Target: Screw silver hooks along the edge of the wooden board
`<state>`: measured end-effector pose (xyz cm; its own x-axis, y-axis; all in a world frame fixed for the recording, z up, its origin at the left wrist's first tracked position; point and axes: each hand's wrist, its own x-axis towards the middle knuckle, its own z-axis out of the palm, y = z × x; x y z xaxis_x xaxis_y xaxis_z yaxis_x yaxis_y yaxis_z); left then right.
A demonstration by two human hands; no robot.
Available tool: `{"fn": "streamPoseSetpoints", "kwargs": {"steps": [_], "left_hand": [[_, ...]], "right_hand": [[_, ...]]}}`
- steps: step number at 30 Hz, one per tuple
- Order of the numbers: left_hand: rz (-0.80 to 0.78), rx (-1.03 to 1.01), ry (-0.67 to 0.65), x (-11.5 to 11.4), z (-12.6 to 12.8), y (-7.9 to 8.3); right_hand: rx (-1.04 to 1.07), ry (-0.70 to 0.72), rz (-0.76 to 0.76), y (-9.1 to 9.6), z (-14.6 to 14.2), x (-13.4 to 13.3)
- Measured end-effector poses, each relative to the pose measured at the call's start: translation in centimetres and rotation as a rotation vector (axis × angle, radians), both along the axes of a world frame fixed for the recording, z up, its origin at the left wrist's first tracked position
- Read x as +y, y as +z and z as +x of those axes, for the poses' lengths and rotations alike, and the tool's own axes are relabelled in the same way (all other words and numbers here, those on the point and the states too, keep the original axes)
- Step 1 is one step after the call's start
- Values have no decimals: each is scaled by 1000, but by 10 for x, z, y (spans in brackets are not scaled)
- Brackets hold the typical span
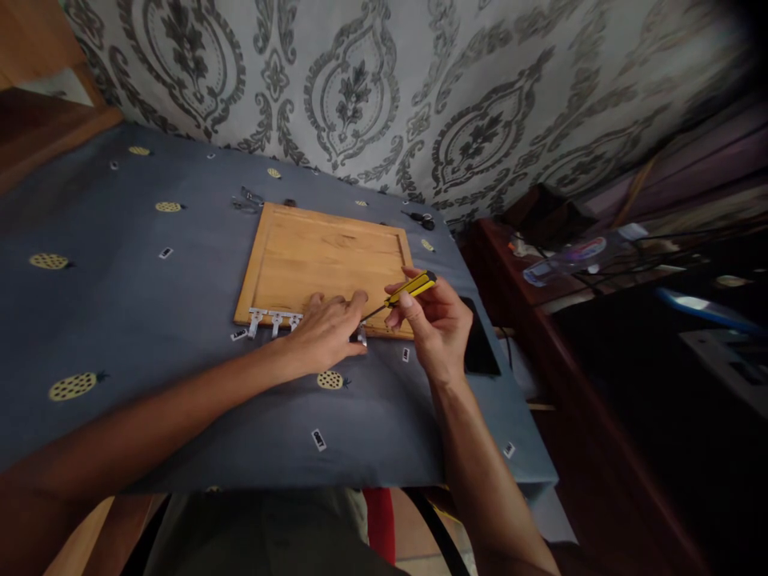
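A wooden board [327,252] with a raised frame lies flat on the cloth-covered table. Along its near edge runs a metal hook rail [275,317], partly hidden under my left hand [327,332]. That hand presses the rail against the board, its fingers bent over the wood and its thumb by the hook at the right end. In my right hand [441,320] is a yellow and black screwdriver [412,289], held between thumb and fingers. The screwdriver slants down to the left, its tip at the rail's right end beside my left hand. Whether it sits in a screw cannot be made out.
Behind the board lie some small clear and metal pieces [247,198] and a dark key-like object [421,218]. A black flat device [482,338] rests right of my right hand. A side table with a plastic bottle [585,254] and cables stands at the right. Patterned curtain [354,88] hangs behind.
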<state>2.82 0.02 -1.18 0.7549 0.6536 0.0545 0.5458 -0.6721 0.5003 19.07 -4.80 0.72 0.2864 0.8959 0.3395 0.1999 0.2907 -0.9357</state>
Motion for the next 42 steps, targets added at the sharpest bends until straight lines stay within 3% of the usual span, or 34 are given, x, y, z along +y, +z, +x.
{"fn": "streamPoseSetpoints", "kwargs": {"steps": [27, 33, 42], "left_hand": [[29, -19, 1, 1, -1, -5], [23, -10, -1, 0, -1, -4], [39, 47, -8, 0, -1, 2]], "right_hand": [[17, 23, 38, 1, -1, -2], [1, 22, -20, 0, 0, -1], [-28, -83, 67, 0, 0, -4]]}}
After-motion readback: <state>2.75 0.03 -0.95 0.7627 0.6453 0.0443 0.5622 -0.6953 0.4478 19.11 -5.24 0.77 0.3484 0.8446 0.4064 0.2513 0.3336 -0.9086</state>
